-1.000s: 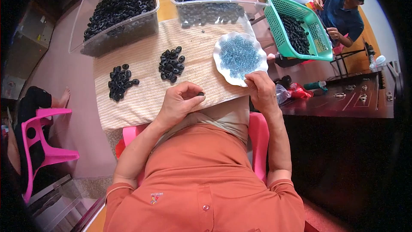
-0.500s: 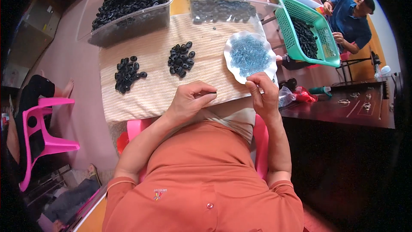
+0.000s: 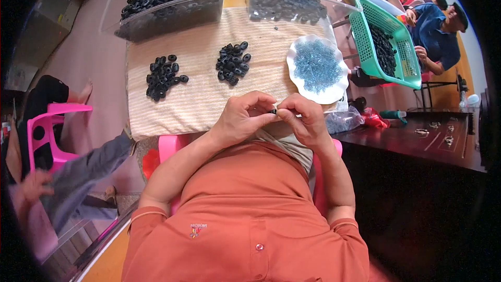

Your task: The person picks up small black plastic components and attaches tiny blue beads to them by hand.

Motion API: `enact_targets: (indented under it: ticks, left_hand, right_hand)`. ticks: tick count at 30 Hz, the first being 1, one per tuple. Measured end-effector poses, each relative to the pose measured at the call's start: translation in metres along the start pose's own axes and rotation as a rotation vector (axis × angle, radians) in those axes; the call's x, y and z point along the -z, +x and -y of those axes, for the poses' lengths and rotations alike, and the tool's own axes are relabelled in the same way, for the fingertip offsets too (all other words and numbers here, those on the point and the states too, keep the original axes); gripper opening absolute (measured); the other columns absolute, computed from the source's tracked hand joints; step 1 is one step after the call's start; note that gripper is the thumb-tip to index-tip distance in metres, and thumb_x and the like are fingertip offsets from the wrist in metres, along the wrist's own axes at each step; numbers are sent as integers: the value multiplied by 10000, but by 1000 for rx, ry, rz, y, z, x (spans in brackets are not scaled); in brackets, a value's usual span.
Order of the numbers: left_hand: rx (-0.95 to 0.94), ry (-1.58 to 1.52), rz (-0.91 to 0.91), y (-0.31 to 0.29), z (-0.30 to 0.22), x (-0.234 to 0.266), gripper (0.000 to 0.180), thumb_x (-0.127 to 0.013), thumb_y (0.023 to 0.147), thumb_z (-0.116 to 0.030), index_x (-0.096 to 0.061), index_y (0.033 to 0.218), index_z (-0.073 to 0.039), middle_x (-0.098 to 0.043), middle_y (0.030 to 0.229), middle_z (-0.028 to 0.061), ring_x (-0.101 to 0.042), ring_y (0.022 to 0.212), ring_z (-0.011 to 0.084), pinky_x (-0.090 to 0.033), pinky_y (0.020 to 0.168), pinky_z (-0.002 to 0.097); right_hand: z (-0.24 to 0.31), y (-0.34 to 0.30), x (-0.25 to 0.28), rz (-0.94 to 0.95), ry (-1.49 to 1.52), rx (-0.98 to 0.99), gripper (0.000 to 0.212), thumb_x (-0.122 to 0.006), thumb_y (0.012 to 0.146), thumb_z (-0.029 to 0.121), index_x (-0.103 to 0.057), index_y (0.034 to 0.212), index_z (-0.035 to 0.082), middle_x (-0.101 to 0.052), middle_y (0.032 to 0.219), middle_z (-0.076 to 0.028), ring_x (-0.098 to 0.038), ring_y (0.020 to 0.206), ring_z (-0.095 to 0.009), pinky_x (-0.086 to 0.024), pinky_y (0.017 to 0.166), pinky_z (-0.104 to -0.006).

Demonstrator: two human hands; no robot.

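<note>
Both hands meet in front of my waist, just past the near edge of the cloth-covered table. Between thumb and forefinger, my left hand (image 3: pixel 243 118) pinches a small black part (image 3: pixel 273 111). The fingertips of my right hand (image 3: pixel 307 121) are closed against that part; whatever they hold is too small to make out. Right of centre, a white wavy-rimmed plate (image 3: pixel 331 97) carries many tiny clear-blue pieces (image 3: pixel 317 65). Two loose piles of black parts lie on the cloth, a left pile (image 3: pixel 164 77) and a middle pile (image 3: pixel 233 63).
Two clear bins, a left bin (image 3: pixel 172 21) and a right bin (image 3: pixel 287 8), stand at the back full of black parts. A green basket (image 3: pixel 360 36) sits to the right, near a seated person (image 3: pixel 433 36). A pink chair (image 3: pixel 39 136) and a passing person (image 3: pixel 88 177) are at left.
My right hand has come left from the plate's edge to meet my left hand at the black part. The view has shifted slightly. A person has moved into the lower left.
</note>
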State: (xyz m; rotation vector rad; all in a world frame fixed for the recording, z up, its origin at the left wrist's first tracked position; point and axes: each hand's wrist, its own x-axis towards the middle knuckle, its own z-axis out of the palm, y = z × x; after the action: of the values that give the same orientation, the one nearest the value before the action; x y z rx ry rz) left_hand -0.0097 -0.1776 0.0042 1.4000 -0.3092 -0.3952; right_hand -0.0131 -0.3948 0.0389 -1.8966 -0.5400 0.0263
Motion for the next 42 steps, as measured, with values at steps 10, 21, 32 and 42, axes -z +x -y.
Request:
enact_targets:
  ticks: [10, 21, 32, 42]
  left_hand:
    - [-28, -39, -13, -3, 4, -1, 243, -784, 912, -20, -692, 1135, 7, -736, 988, 46, -687, 913, 82, -575, 821, 250]
    - [-21, 79, -48, -3, -3, 3, 195, -801, 899, -73, -718, 1055, 9, -750, 918, 50, -694, 850, 81, -575, 771, 255]
    - [17, 18, -17, -4, -4, 2, 156, -765, 915, -41, -739, 1056, 21, -769, 960, 69, -707, 889, 94, -580, 797, 261]
    - [-50, 19, -42, -2, 2, 1, 155, -775, 917, -58, -753, 1050, 19, -769, 948, 65, -701, 881, 91, -573, 780, 260]
  right_hand:
    - [3, 1, 5, 92, 11, -118, 73, -720, 956, 70, -713, 965, -3, -681, 833, -87, -634, 733, -152, -506, 660, -295]
    - [-8, -4, 4, 19, 325, -287, 107, -627, 1042, 50, -677, 1032, -44, -680, 929, -48, -676, 863, -106, -552, 796, -249]
    - [-11, -3, -2, 42, 268, -268, 150, -680, 1023, 130, -711, 997, -15, -690, 871, -7, -608, 810, -69, -493, 725, -232]
    - [-12, -4, -4, 27, 316, -274, 137, -667, 1028, 108, -707, 987, -16, -691, 860, -10, -609, 809, -65, -500, 732, -230]
